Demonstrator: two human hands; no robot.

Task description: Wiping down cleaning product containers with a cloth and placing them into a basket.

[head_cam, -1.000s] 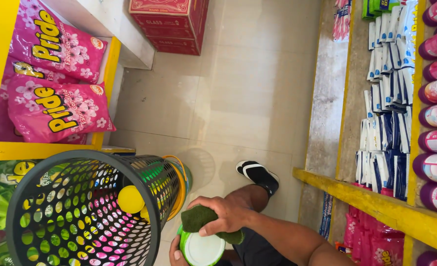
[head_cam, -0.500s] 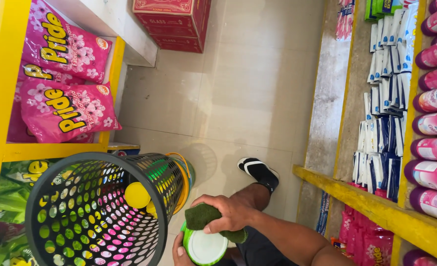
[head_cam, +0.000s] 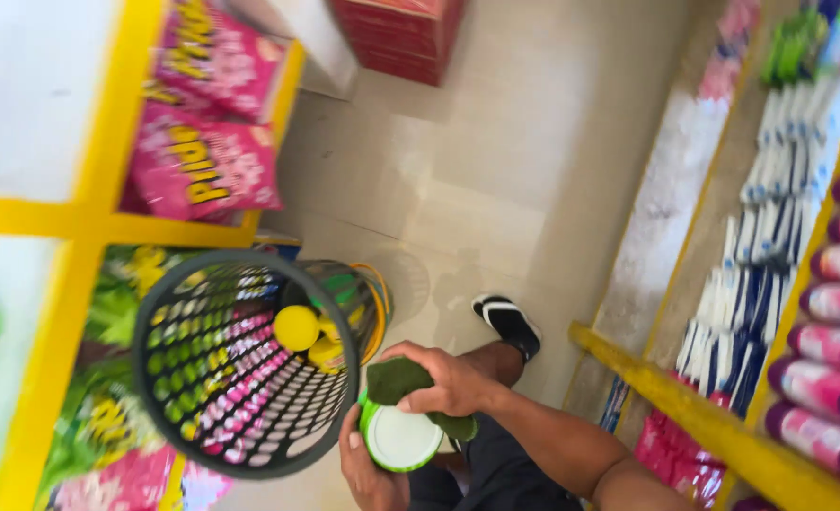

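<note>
Beside mesh basket (head_cam: pixel 240 364): left hand (head_cam: pixel 368 464) grips green jar (head_cam: pixel 399 437), right hand (head_cam: pixel 448 378) presses cloth (head_cam: pixel 396 378) on it.

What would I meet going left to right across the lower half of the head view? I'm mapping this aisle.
Yellow shelf frame → black mesh basket → white-lidded green jar → black sandal → yellow shelf edge → pink bottles.
</note>
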